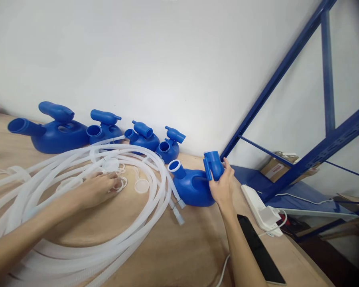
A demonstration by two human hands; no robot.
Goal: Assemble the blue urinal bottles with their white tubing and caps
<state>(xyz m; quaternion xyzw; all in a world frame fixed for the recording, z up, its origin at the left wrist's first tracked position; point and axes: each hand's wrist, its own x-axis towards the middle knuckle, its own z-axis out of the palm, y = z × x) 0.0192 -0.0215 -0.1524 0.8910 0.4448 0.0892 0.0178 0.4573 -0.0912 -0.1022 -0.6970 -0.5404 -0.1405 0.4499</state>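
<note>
My right hand (223, 185) is closed round a blue plastic urinal adapter (215, 166), a short wide tube with a thinner arm along its side. The piece is held upright, its round opening at the top. Just left of it a blue urinal bottle (194, 187) rests on the table, with a white ring in its mouth. My left hand (103, 186) reaches inside a coil of clear tubing (154, 191). Its fingertips are bent onto small white rings (122, 184); the grip is partly hidden. Near those fingers lie white strapped caps (141, 185).
Several blue bottles (60, 135) stand along the wall, each with an adapter lying on top. At the right of the wooden table (197, 247) are a black phone (259, 249) and a white power strip (259, 207) with a cable. A blue metal shelf frame (327, 75) rises beyond.
</note>
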